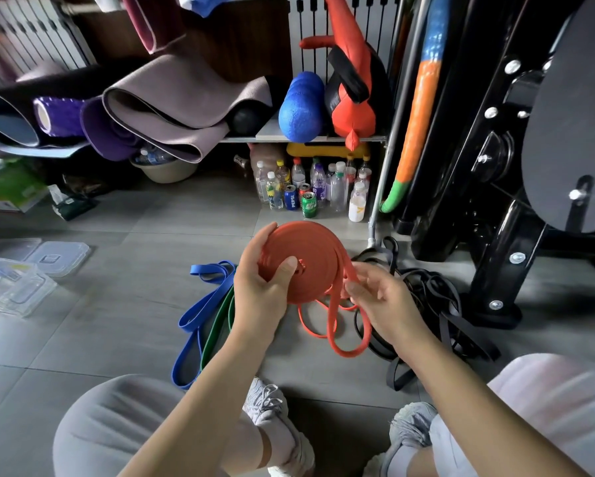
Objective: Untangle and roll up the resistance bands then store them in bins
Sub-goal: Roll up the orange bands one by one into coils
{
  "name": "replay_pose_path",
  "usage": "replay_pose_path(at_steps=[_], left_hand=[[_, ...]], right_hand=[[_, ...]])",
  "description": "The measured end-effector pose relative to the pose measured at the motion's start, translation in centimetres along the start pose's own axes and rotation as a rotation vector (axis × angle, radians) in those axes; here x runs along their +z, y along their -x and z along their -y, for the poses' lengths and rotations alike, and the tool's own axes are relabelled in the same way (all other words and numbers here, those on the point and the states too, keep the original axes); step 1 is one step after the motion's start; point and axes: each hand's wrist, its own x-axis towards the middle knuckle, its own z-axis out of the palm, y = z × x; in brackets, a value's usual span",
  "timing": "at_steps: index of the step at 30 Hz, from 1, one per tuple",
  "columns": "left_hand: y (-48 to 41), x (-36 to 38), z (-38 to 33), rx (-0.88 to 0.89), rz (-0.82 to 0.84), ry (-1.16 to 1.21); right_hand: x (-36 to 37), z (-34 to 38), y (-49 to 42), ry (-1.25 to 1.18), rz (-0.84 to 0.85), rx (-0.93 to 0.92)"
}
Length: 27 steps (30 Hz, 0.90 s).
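Left hand [265,287] is gripping the coiled orange band [309,259], thumb pressing its face. Right hand [378,297] is pinching the band's loose tail; blue band [199,318] and black bands [437,304] are lying on the floor.

Grey tiled floor [117,218], glare pooling at its left edge; a shelf [268,131] loaded with rolled mats [172,108], bottles [323,187] crowded beneath it, black gym machine [495,166] standing at right.

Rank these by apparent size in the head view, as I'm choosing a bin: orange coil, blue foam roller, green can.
1. orange coil, held nearest the camera, so enlarged
2. blue foam roller
3. green can
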Motion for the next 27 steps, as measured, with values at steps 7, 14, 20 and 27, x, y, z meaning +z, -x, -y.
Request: replay_pose_path(at_steps=[7, 14, 20, 27], left_hand=[[-2.2, -1.7, 0.2, 0.028, -0.13, 0.023], [-2.8, -3.4, 2.4, -0.034, -0.193, -0.041], [-2.6, -3.4, 2.8, -0.077, -0.221, 0.012], [-2.6, -3.2, 2.4, -0.044, -0.171, -0.056]], right_hand=[[-0.5, -3.5, 1.3, -0.182, -0.116, 0.317], [-1.4, -4.6, 1.7, -0.725, -0.084, 0.489], [-1.1, -4.3, 1.5, -1.062, 0.008, 0.509], [-1.1, -4.4, 1.5, -0.84, 0.004, 0.543]])
